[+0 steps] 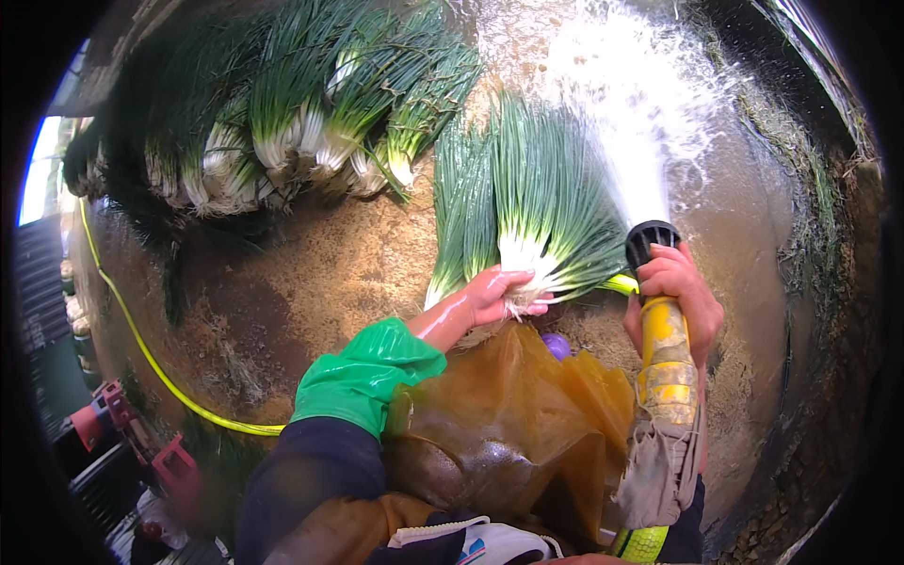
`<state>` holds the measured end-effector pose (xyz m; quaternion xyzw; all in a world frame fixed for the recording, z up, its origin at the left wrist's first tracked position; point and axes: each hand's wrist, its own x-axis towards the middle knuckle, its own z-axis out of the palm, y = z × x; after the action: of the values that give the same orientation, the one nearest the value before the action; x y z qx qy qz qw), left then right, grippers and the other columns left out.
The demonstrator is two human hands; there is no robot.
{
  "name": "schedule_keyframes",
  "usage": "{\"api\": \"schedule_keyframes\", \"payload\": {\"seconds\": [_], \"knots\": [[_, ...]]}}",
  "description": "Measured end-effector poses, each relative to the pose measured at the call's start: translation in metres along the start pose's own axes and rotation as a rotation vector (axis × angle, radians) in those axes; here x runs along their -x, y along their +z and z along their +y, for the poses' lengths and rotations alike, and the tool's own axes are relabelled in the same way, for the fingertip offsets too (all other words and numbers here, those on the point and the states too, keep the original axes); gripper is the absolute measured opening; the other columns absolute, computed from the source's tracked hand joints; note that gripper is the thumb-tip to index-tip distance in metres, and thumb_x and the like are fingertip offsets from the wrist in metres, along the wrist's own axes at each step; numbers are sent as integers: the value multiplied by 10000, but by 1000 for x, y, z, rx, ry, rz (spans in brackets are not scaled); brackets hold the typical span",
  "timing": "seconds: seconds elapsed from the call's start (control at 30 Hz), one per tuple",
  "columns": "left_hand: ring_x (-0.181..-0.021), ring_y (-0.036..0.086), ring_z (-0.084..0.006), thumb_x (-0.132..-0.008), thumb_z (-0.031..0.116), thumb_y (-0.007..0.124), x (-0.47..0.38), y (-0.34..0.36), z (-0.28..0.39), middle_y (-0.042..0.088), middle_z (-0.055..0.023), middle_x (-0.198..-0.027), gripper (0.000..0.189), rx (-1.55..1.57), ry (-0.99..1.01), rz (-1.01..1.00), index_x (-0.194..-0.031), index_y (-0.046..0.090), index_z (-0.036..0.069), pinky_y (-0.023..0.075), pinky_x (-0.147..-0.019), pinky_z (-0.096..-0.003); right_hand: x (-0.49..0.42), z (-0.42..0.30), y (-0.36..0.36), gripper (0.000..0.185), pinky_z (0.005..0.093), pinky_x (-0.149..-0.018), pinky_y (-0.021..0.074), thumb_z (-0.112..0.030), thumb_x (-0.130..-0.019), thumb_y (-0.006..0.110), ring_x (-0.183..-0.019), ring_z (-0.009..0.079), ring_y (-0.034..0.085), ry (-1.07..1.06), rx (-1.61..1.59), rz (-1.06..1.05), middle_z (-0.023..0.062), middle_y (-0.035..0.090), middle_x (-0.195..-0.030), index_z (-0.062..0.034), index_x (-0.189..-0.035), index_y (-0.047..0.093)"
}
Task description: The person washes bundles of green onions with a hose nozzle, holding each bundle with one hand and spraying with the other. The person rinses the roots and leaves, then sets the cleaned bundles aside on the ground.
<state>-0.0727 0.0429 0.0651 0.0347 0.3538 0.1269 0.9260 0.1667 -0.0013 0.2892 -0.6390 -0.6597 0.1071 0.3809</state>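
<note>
My left hand (498,296), bare and wet below a green waterproof sleeve, holds the root end of a bunch of green onions (547,212), its leaves fanned out away from me. More green onions (462,219) lie just to its left. My right hand (671,296) grips the black nozzle (648,236) and yellow, tape-wrapped neck (665,339) of a hose. A wide white water spray (639,127) bursts from the nozzle to the right of the leaves and strikes the wet ground. An amber plastic apron (508,424) covers my lap.
A long heap of green onions (282,127) lies at upper left. A thin yellow-green hose (148,353) curves along the left over muddy ground (339,261). Something round and purple (556,345) is beside the apron. Red equipment (169,466) stands at lower left; plant debris (812,176) lines the right.
</note>
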Motion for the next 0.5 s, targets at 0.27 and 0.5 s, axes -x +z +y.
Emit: {"api": "schedule_keyframes", "payload": {"seconds": [0.27,0.5], "knots": [[-1125,675,-241,-869,396,866,54,-78,132,688,-195,-1280,762,-885,705,1168,-1412,568,-48,558,-958,-377,-4,-15,7,275,554,-1055,560,74,-687,748,-1031,315,784,-109,14,-35,40,733,-881,-99,-874,646],[-924,741,-201,-836,162,883,-37,-88,188,786,-90,-1065,334,-597,658,1111,-1097,746,6,575,-815,-366,-3,-10,-5,274,546,-1060,555,43,-679,781,-1019,309,784,-82,51,-32,40,735,-886,-98,-871,648]]}}
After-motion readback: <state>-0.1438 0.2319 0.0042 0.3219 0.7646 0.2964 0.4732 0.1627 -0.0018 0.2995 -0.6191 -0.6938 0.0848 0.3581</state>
